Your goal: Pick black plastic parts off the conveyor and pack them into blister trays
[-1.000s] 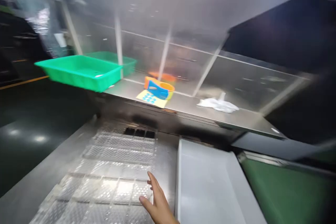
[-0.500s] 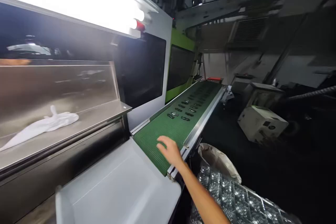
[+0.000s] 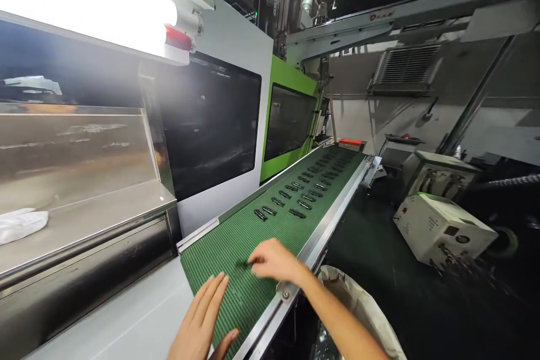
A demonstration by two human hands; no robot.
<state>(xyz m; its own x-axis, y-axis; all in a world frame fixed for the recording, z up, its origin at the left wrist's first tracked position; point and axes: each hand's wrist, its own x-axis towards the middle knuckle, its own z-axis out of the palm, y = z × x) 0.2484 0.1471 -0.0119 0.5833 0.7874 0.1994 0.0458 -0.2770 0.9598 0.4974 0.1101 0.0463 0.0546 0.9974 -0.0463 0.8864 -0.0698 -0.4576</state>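
My right hand (image 3: pixel 274 260) is over the near part of the green ribbed conveyor belt (image 3: pixel 223 242), its fingers curled together; a small dark blur lies at the fingertips, too unclear to name. My left hand (image 3: pixel 205 315) reaches in from the bottom, over the belt's near end beside the white chute, with fingers stretched and thumb apart, holding nothing. Farther up the belt, several small black parts (image 3: pixel 296 213) lie in two rough rows that run back toward the far end.
A white chute (image 3: pixel 139 315) meets the belt's near end. On the left is a steel shelf (image 3: pixel 105 214) with a white glove (image 3: pixel 21 225). An open sack (image 3: pixel 358 298) stands right of the belt. A beige machine box (image 3: pixel 442 230) is farther right.
My left hand has come into view. My right hand's fingers have curled in over the belt. The view has shifted, and the black parts appear nearer, with more of them visible.
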